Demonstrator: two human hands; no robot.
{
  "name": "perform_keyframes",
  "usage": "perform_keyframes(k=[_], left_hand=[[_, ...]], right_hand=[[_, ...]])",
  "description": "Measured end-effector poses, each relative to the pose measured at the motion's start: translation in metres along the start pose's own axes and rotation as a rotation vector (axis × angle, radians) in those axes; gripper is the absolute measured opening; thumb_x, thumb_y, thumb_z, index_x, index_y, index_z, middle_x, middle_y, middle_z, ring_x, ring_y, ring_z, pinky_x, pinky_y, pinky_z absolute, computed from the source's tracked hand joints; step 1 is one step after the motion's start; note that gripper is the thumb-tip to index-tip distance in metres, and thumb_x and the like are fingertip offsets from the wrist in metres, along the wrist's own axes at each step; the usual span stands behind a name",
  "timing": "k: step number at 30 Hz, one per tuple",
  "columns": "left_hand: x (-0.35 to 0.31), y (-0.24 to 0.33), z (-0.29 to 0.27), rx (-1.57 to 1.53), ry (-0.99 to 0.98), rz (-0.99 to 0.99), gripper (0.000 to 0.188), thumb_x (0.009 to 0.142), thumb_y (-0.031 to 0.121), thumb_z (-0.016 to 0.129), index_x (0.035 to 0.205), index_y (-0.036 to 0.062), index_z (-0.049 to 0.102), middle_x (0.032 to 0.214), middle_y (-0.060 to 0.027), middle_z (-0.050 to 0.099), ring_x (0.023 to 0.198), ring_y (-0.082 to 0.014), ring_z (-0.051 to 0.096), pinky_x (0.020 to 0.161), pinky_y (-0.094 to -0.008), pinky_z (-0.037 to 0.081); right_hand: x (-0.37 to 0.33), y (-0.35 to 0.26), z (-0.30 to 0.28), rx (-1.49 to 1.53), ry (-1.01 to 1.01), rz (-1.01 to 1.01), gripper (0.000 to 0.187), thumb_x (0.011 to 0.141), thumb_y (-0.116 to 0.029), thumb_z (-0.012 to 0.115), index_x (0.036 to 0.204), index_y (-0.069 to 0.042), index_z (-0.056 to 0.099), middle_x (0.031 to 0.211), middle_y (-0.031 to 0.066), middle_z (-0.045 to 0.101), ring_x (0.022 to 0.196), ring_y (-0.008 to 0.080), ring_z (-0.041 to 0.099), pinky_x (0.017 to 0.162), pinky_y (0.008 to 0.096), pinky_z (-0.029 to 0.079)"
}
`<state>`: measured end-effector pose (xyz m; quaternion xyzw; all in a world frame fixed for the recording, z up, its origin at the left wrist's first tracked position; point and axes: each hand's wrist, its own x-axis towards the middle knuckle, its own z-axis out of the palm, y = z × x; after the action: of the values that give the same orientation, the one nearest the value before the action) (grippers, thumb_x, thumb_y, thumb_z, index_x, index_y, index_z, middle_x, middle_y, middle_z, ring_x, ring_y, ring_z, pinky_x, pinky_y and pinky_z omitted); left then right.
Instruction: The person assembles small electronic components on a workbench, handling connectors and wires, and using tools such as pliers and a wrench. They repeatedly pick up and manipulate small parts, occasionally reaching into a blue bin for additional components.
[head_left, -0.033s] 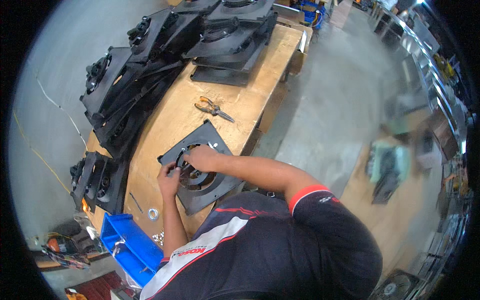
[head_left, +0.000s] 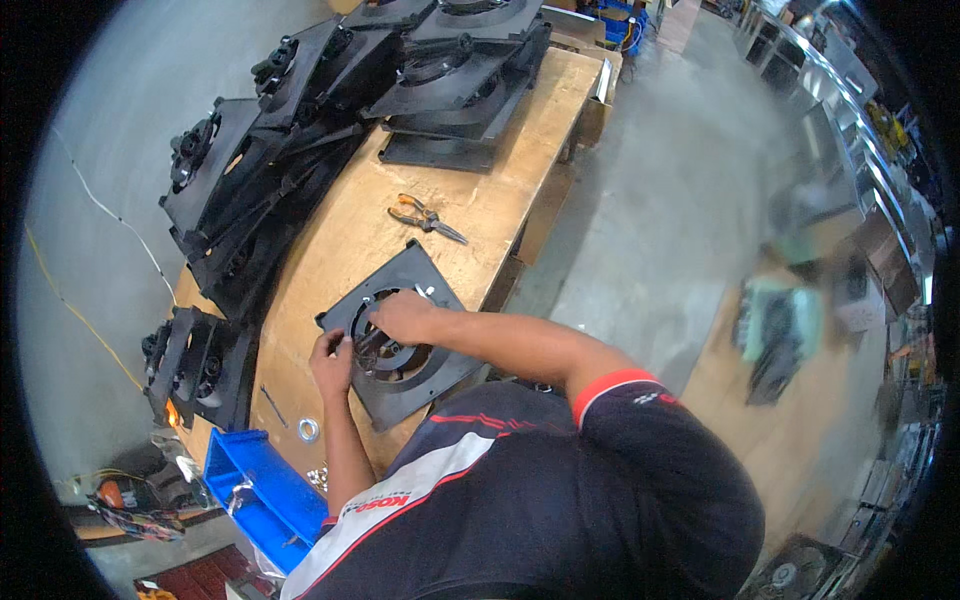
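Observation:
A black square panel (head_left: 400, 400) with a round opening lies at an angle on the wooden table in front of me. Several dark parts show inside its ring. My right hand (head_left: 403, 318) reaches over the ring, its fingers bent down and closed at the upper left of the opening; what they grip is hidden. At the panel's left edge is my left hand (head_left: 331, 364), with fingers curled and thumb close to them. Anything between them is too small to make out. A small white piece (head_left: 428, 291) sits on the panel beside my right wrist.
Pliers (head_left: 428, 219) with orange and black handles lie beyond the panel. Stacked black panels (head_left: 215, 185) crowd the table's far and left sides. Near my left forearm are a thin tool (head_left: 272, 405), a silver ring (head_left: 308, 430), small metal pieces (head_left: 319, 478) and a blue bin (head_left: 262, 490).
My left hand has shifted slightly left, away from the ring. My right hand stays at the ring, and the panel lies where it was.

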<state>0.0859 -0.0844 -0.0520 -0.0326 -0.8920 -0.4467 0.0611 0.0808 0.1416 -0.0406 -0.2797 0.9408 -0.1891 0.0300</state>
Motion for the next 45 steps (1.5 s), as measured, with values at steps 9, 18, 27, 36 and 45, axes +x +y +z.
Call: perform_keyframes(k=[9,18,27,36,45], left_hand=[[0.034,-0.010,-0.016,-0.148,0.037,-0.071,0.015,0.092,0.006,0.063,0.104,-0.0008,0.067,0.092,-0.0060,0.067,0.082,-0.0139,0.062,0.076,-0.0272,0.052],[0.096,0.045,0.111,-0.103,-0.471,0.078,0.020,0.091,0.005,0.065,0.109,-0.0044,0.065,0.100,-0.0092,0.068,0.093,-0.0162,0.064,0.085,-0.0289,0.051],[0.206,0.274,0.426,0.301,-0.769,1.035,0.043,0.082,0.018,0.073,0.120,0.0020,0.063,0.130,-0.0200,0.056,0.126,-0.0363,0.052,0.107,-0.0413,0.039],[0.264,0.291,0.602,0.229,-0.687,0.591,0.068,0.094,0.028,0.060,0.148,-0.0029,0.033,0.152,-0.0213,0.035,0.139,-0.0321,0.038,0.114,-0.0421,0.029],[0.284,0.295,0.581,0.603,-0.670,0.714,0.087,0.094,0.056,0.046,0.151,-0.0044,0.022,0.154,-0.0224,0.028,0.143,-0.0333,0.028,0.117,-0.0466,0.019]], right_hand=[[-0.152,0.016,-0.034,0.195,0.296,0.402,0.020,0.075,-0.015,0.067,0.093,-0.008,0.070,0.091,0.0120,0.069,0.092,0.0321,0.067,0.080,0.0469,0.051],[-0.323,0.106,-0.015,0.401,0.529,1.290,0.032,0.074,-0.012,0.065,0.106,-0.004,0.064,0.107,0.0194,0.066,0.103,0.0400,0.063,0.088,0.0491,0.050],[-0.418,0.252,0.157,0.828,0.667,1.977,0.045,0.076,-0.017,0.070,0.118,-0.001,0.062,0.103,0.0237,0.069,0.100,0.0428,0.065,0.090,0.0481,0.050],[-0.293,0.439,0.178,0.872,0.580,1.629,0.048,0.078,-0.012,0.066,0.124,-0.002,0.059,0.124,0.0195,0.060,0.117,0.0373,0.056,0.097,0.0462,0.048],[-0.079,0.637,0.093,1.004,0.703,0.884,0.027,0.073,-0.007,0.066,0.100,-0.005,0.067,0.097,0.0180,0.063,0.094,0.0343,0.063,0.076,0.0453,0.054]])
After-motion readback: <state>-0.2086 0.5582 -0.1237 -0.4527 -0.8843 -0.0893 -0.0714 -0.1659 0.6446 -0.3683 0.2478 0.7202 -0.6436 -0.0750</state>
